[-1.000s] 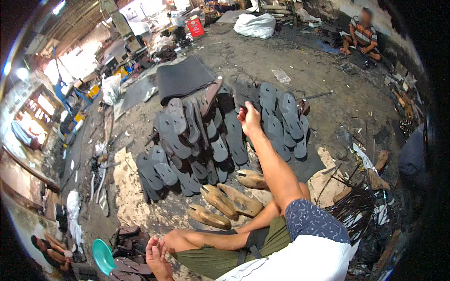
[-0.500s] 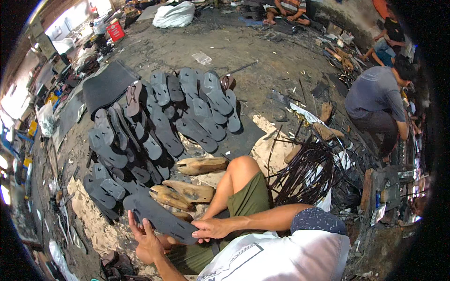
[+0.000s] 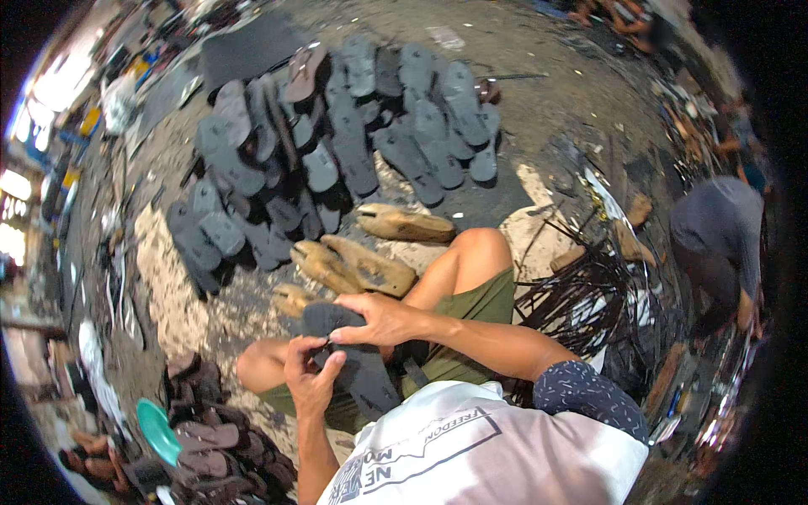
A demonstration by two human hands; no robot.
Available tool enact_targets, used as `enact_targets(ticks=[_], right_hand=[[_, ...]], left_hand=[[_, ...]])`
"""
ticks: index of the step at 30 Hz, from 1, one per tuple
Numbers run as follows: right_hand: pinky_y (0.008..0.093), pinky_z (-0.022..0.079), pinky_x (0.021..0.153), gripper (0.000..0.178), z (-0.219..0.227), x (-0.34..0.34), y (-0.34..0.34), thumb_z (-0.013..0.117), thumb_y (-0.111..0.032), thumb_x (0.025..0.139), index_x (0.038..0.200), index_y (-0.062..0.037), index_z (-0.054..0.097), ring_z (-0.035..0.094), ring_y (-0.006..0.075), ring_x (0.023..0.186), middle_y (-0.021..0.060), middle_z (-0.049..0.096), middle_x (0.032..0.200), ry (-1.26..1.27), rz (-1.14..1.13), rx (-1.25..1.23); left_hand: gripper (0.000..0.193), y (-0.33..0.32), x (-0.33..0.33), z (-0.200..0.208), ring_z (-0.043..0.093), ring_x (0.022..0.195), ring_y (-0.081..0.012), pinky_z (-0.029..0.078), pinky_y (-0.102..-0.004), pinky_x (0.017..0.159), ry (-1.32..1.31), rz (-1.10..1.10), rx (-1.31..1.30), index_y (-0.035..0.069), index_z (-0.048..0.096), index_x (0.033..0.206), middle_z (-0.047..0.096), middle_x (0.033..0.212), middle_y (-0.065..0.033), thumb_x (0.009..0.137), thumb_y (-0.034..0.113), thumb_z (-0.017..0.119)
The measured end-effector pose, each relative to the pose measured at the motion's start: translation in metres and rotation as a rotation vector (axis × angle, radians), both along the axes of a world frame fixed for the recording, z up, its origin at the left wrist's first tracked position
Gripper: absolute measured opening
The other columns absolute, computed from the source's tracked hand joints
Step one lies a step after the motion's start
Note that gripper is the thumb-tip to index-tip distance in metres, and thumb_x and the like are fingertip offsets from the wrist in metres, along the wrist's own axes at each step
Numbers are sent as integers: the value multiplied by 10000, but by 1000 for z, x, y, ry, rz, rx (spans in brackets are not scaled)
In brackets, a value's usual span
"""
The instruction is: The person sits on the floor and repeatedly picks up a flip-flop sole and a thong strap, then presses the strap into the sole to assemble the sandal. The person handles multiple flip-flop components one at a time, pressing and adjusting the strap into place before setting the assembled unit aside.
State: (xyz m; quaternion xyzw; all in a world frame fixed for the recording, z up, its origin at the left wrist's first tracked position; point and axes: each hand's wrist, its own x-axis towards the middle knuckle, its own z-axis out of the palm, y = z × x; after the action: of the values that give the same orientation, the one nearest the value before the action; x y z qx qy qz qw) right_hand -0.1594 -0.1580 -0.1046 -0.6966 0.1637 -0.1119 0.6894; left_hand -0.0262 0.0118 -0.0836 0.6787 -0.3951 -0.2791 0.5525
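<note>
A dark grey sandal sole [image 3: 364,380] lies slanted over my lap, its lower end close to my white shirt. My right hand [image 3: 379,320] grips it near its far end, with the thumb across the upper face. At its left edge my left hand [image 3: 310,374] is closed, thumb and bent fingers close to the right thumb. Whatever may sit between the two thumbs is too small to make out. Just beyond my hands lie several wooden shoe lasts [image 3: 374,268], one of them [image 3: 406,224] farther off.
Many grey soles [image 3: 349,143] lie in overlapping rows ahead. A tangle of thin dark strips [image 3: 572,311] is at right, near a crouching person [image 3: 715,227]. Brown sandals [image 3: 210,442] are heaped at lower left beside a green basin [image 3: 158,429]. A black sheet [image 3: 252,50] lies far left.
The sole has been turned from lying crosswise to pointing away from me. My right hand has moved from its near end to its far end. The view has tilted down and leftward.
</note>
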Motion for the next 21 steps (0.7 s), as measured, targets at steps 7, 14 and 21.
enact_targets(ticks=[7,14,21], right_hand=[[391,543,813,527,15,-1,4,713,-266,914,1301,42,533,694,277,933,238,689,1019,75,13,-1],[340,562,850,433,-18,14,-29,672,-204,977,1334,9,550,672,179,962,98,696,1115,33,-181,207],[497,519,983,871,-89,-50,-184,835,-281,744,1421,44,395,614,476,1196,306,630,1292,735,64,-870]], left_hand=[[681,-4,3,-11,603,1097,-154,474,-277,948,287,76,99,69,280,1589,610,1294,-99,1008,86,636],[1062,-22,-39,-5,372,1408,-330,429,-442,1094,-485,-87,427,15,54,1622,194,1645,-236,860,155,780],[613,-3,12,-29,645,1096,-147,529,-317,942,358,21,168,-30,421,1462,661,1282,-121,941,101,716]])
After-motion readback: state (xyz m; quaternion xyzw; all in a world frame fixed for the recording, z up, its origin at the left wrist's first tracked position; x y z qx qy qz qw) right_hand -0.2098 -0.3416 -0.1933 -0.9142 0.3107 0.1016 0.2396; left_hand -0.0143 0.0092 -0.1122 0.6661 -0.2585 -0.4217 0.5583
